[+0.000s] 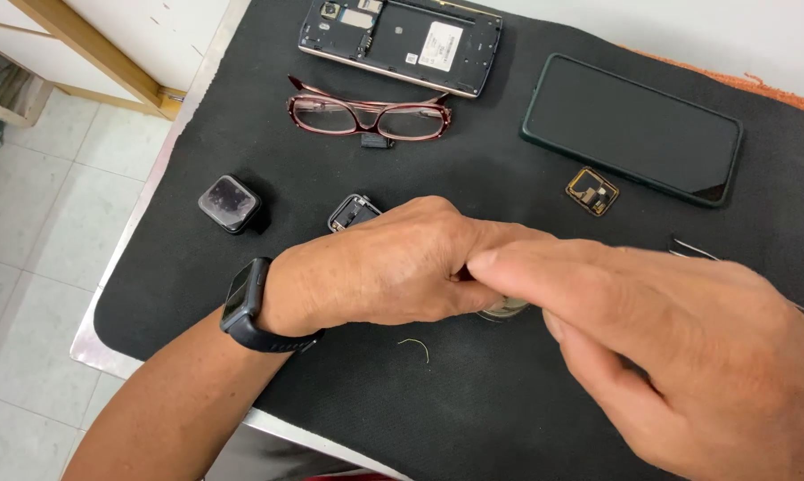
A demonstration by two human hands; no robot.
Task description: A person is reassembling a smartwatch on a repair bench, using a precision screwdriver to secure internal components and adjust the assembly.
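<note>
Left hand [393, 267] and right hand [678, 347]: fingers pinched together over a small round glassy part [506, 309], mostly hidden, on the bench's black felt mat [473, 401]. Nearby: square watch case [231, 203], red-framed glasses [369, 116].

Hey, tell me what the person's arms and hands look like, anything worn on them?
Both arms are bare, with no sleeves or gloves showing. The left hand has a dark smartwatch with a black band on its wrist. The right hand shows no rings or watch.
</note>
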